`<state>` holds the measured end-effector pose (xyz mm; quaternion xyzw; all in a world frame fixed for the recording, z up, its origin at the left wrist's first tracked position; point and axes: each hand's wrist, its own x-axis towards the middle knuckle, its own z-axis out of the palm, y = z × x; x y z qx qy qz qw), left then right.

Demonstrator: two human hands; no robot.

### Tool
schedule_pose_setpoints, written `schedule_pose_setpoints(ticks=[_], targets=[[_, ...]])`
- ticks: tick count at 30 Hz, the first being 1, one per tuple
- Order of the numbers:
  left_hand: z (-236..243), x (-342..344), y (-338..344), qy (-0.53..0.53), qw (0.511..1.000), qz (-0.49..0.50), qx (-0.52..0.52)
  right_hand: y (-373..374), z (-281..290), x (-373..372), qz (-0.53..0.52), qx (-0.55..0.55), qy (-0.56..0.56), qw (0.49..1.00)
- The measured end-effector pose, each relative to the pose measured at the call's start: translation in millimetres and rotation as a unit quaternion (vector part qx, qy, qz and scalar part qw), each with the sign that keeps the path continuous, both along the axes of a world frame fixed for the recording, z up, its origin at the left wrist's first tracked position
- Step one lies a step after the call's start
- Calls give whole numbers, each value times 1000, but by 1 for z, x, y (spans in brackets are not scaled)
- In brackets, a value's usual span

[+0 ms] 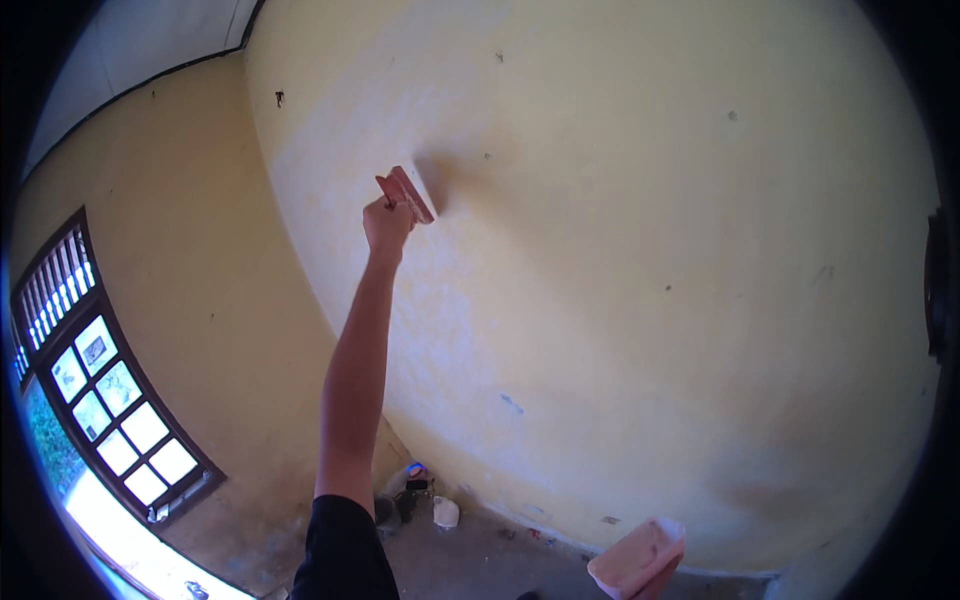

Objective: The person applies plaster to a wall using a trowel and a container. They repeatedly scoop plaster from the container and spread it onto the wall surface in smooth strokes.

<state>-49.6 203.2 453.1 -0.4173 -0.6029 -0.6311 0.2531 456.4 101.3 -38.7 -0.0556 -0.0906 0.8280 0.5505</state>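
Observation:
My left hand is closed round the handle of a wide reddish-brown putty knife, raised at arm's length. The blade is held against or very close to the yellowish wall; I cannot tell if its edge touches. Pale whitish smears spread over the wall around and below the knife. At the lower right a pink trough-shaped pan shows, its lower end cut off by the picture's edge. My right hand is out of sight, and whatever supports the pan is hidden.
A side wall meets this wall at a corner on the left, with a dark-framed paned window. In the floor corner lie a white container and other small clutter. A dark object sits at the right rim.

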Motion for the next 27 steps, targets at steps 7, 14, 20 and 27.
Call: schedule_pose_setpoints(ticks=[7,14,20,27], targets=[[32,-24,21,-123,991,-10,-60,-2,-16,16,-99,-12,-138,985],[33,56,39,92,985,135,-51,-9,-17,33,-147,-50,-194,969],[-17,183,27,223,971,28,-76,-11,-16,27,-150,-33,-209,966],[18,174,22,264,955,111,73,-7,-24,3,-126,55,-217,966]])
